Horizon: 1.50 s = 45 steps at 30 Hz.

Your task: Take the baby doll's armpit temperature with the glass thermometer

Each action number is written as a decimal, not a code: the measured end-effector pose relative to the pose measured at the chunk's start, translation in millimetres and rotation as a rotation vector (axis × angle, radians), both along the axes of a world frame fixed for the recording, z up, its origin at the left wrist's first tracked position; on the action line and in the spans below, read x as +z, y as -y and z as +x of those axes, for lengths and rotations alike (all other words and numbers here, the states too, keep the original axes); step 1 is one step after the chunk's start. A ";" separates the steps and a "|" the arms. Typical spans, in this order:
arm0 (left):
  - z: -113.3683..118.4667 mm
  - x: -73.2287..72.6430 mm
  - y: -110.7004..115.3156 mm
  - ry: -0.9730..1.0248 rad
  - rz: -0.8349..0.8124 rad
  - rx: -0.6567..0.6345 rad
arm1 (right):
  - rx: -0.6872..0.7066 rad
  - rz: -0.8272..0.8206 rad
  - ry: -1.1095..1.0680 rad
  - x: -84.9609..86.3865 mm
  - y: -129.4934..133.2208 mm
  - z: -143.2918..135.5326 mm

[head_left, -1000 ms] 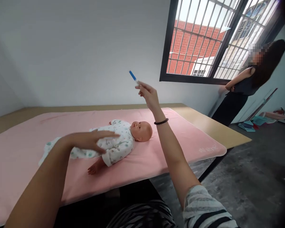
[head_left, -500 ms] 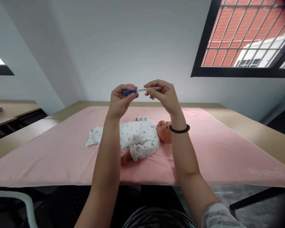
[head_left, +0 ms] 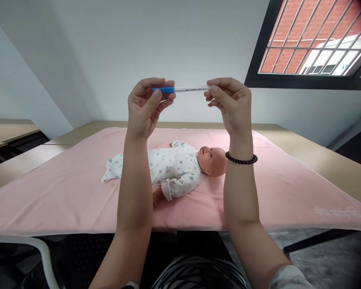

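Left hand [head_left: 146,106] raised at eye level, grip pinched on the blue end of a thin thermometer [head_left: 182,89]; thumb lies across the blue cap, fingers curled behind it. Right hand [head_left: 228,102] level with it, grip pinched on the far tip of the clear stem between thumb and forefinger. A black bead bracelet [head_left: 241,160] sits on the right wrist.

Thermometer spans the gap between the two grips. Long axis runs level, left to right, crosswise to the line of sight. Blue end to the left grip, clear end to the right grip. The bare middle of the stem shows between the hands. Neither hand is nearer; both hold an end.

Below and beyond the grips: baby doll [head_left: 180,168] in a white printed sleepsuit, lying on its back, head toward the right-grip side, feet toward the left. It lies on a pink mat [head_left: 63,188] spread over the counter [head_left: 319,156]. Thermometer is well apart from the doll, held high above it.

Farther, up and right of the right grip: barred window [head_left: 313,44], brick wall outside.
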<state>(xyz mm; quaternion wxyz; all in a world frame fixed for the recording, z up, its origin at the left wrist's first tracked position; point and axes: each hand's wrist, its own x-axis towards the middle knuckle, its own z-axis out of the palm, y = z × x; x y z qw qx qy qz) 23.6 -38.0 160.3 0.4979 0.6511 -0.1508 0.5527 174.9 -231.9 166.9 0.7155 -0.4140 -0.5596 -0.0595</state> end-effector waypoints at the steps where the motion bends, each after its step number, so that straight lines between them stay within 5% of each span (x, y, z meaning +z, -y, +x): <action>1: -3.1 1.2 -0.2 -0.006 -0.005 0.031 | -0.003 -0.005 -0.002 -0.1 -0.6 -0.6; 4: -9.0 2.7 1.3 -0.010 0.016 0.074 | 0.030 0.008 0.004 -0.8 -0.6 -0.8; 16: -5.8 2.7 25.5 -0.050 0.211 -0.085 | 0.186 0.233 0.059 1.1 2.9 7.7; 26: -19.4 7.8 32.1 0.002 0.117 0.070 | -0.064 0.063 0.005 0.5 2.3 -10.1; 36: -39.4 11.9 28.0 -0.048 0.042 0.137 | 0.082 0.066 0.015 -1.9 -7.8 -18.7; 45: -32.7 12.7 21.5 0.063 0.011 0.111 | 0.088 -0.028 -0.037 -4.2 -17.0 -17.5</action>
